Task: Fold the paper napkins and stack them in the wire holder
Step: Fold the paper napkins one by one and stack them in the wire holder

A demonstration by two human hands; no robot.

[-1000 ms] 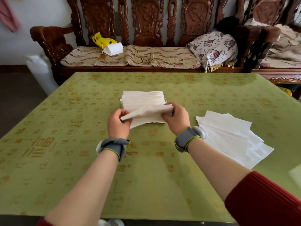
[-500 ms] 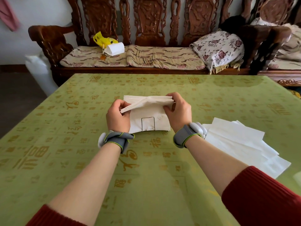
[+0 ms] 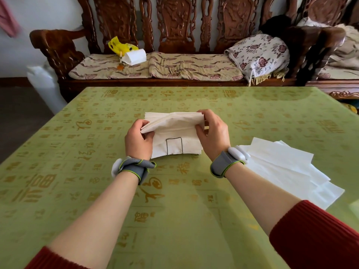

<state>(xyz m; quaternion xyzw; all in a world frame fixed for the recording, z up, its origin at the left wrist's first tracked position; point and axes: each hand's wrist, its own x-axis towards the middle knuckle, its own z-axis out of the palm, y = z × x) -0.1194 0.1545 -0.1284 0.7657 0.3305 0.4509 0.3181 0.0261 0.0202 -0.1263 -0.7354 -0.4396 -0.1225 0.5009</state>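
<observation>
desk [image 3: 174,220]: green cloth with gold characters, carved wooden bench [image 3: 174,26] behind it
wire holder [image 3: 174,145]: mid-desk, packed with folded napkins [image 3: 191,146] — front loop shows against them
left hand [image 3: 138,141]: fingers [image 3: 142,124] pinch the top napkin [image 3: 172,122] by its left end, right over the stack
right hand [image 3: 212,133]: fingers curled round its right end
loose napkins [image 3: 287,167]: flat pile beside the right wrist

Left of the wire holder [image 3: 174,138] the tablecloth [image 3: 68,152] lies open; loose napkins [image 3: 281,167], seemingly flat, cover the right.
</observation>
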